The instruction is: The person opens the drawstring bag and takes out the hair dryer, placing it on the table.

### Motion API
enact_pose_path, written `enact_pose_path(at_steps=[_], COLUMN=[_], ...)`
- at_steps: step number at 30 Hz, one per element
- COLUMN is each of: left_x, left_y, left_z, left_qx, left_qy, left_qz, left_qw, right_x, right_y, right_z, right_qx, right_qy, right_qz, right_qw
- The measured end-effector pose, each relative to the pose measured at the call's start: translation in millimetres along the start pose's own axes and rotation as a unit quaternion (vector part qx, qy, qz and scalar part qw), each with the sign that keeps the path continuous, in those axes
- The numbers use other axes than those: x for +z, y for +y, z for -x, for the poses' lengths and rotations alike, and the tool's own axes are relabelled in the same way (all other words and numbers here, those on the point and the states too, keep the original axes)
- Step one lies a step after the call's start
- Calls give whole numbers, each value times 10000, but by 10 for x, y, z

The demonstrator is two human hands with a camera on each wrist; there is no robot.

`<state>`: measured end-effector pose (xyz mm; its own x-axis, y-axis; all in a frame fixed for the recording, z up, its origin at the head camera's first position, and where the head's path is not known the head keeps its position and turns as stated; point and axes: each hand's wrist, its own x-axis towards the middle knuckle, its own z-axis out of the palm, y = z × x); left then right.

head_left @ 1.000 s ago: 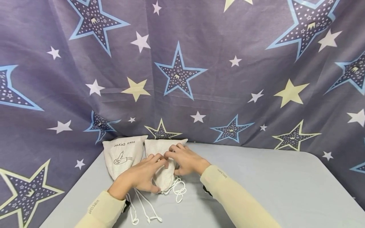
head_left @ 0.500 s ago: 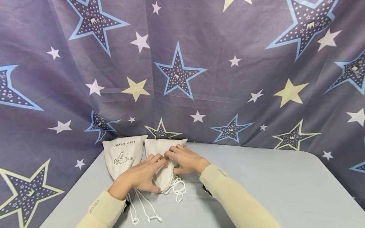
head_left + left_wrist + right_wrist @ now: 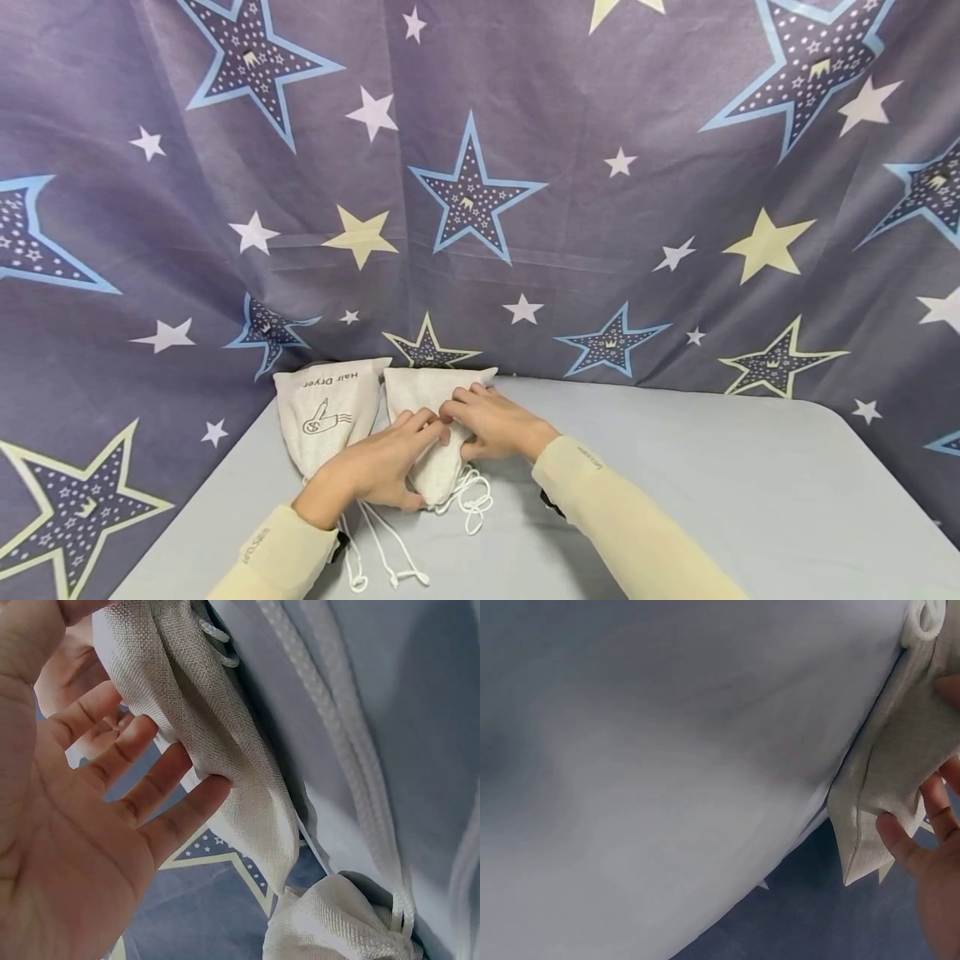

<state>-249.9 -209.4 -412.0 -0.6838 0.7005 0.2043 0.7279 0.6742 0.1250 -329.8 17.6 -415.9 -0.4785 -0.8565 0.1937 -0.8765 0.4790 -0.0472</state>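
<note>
Two pale cloth drawstring bags lie side by side at the far left of the table. On the right-hand drawstring bag [image 3: 420, 390], my left hand [image 3: 382, 468] rests its fingertips along the left part, its thumb near the gathered mouth. From the other side my right hand [image 3: 501, 423] touches the same bag with spread, slightly bent fingers. The left wrist view shows the left fingers [image 3: 154, 796] nearly straight against the cloth. A fingertip of the right hand [image 3: 937, 877] dents the bag near its corner in the right wrist view. The contents are hidden.
The other drawstring bag [image 3: 322, 415], printed "Hair Dryer" with a dryer drawing, lies partly under the left forearm. Its white cords [image 3: 388, 546] trail towards the front. Looped cords [image 3: 474, 502] lie by the touched bag's mouth. A star-patterned curtain [image 3: 570, 208] hangs behind the grey table [image 3: 712, 492].
Both hands keep nearly the same places on the right-hand bag. The whole head view has shifted slightly; the bags show no clear movement on the table.
</note>
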Motion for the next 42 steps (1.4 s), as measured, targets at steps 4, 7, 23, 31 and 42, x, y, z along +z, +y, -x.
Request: enact_pose_path(at_steps=[4, 7, 23, 31, 42], left_x=[15, 23, 73, 111, 168], left_y=[13, 19, 161, 221, 317], left_z=[-28, -54, -231, -332, -454], left_qx=[45, 83, 510, 474, 585], left_qy=[-66, -115, -137, -319, -306], left_qz=[81, 142, 302, 232, 358], left_qw=[9999, 9998, 9981, 9981, 9972], right_x=[-24, -48, -134, -131, -153], right_y=[16, 40, 156, 199, 243], right_z=[43, 75, 356, 494, 694], right_qx=[-24, -98, -388, -338, -178], right_qy=[6, 20, 146, 111, 353], right_qz=[-21, -56, -74, -109, -132], right_qw=[10000, 9999, 9991, 9993, 9991])
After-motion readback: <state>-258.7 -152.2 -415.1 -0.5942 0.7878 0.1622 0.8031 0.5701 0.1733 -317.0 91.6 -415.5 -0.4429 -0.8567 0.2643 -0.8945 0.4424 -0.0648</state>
